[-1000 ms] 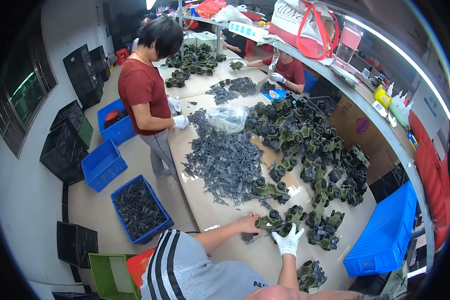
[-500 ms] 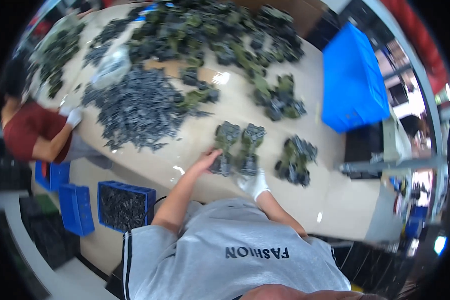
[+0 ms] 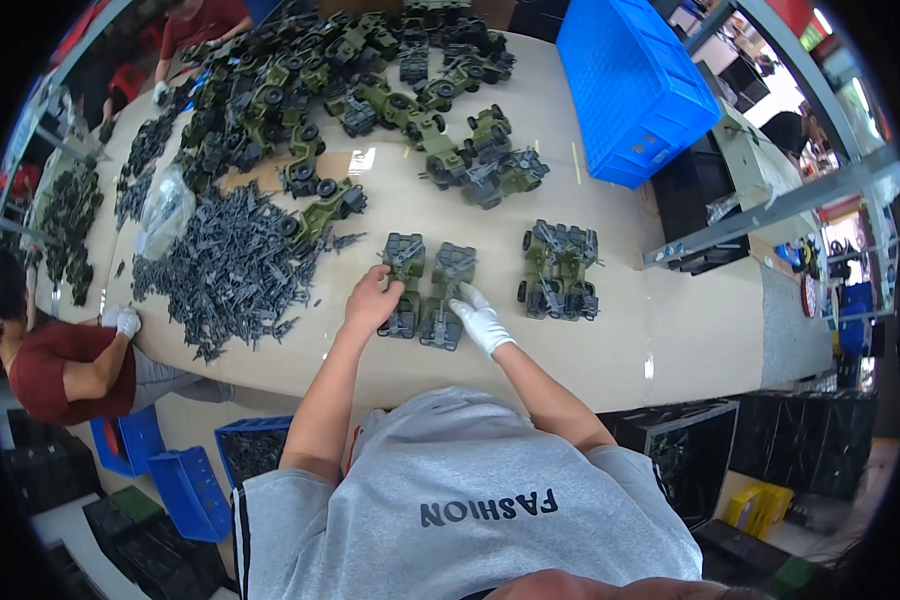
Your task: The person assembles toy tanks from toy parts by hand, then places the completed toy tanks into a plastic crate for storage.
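Note:
Two narrow columns of olive-green toy military vehicles with grey parts on top stand side by side in front of me. My left hand (image 3: 372, 302), bare, has its fingers apart against the left side of the left-hand toy vehicle column (image 3: 402, 284). My right hand (image 3: 482, 320) wears a white glove. Its fingers lie stretched along the right side of the right-hand toy vehicle column (image 3: 444, 298), not wrapped round it. Off to the right stands a compact block of similar toy vehicles (image 3: 560, 270), touched by neither hand.
A heap of small grey plastic parts (image 3: 228, 265) lies left, beside a clear plastic bag (image 3: 165, 212). More green toy vehicles (image 3: 310, 75) pile up behind. A big blue crate (image 3: 635, 90) stands far right. At the left table edge a co-worker in a dark red shirt (image 3: 75, 370) works with gloved hands.
My right hand has gone from the near end of the right-hand column to its right side. My left hand's fingers have spread more. The whole view has shifted.

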Motion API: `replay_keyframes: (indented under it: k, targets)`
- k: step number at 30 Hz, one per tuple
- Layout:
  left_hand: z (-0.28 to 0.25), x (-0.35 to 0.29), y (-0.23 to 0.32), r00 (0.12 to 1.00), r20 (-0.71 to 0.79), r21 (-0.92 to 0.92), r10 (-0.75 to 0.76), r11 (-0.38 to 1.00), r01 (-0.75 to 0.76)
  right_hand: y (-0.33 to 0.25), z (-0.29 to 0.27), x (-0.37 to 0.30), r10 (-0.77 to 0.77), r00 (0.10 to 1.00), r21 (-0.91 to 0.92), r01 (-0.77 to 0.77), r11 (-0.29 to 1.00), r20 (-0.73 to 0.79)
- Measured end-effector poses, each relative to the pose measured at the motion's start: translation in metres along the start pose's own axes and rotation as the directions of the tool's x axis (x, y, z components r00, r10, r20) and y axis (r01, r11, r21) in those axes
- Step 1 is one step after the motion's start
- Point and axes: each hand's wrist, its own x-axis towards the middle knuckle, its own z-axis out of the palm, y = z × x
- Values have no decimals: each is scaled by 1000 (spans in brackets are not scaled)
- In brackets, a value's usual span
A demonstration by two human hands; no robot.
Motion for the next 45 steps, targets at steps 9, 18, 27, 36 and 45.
replay_keyframes:
  k: [9,18,27,36,45]
  targets:
    - [-21,-24,66,975,39,302,-218,933,196,-97,-149,-44,-440,824,-658,113,745,-357]
    - [39,0,82,950,85,642,-300,746,178,-84,-165,50,368,898,-814,-395,426,-243]
    - [85,10,103,867,-56,608,-495,672,423,-85,-160,46,360,884,-840,-422,341,-298]
    - [79,18,93,907,-88,688,-412,634,354,-43,-168,4,-76,966,-739,-138,659,-248]
    - [47,61,51,951,-76,791,-299,563,240,-114,-255,-227,-278,440,-362,-117,925,-854]
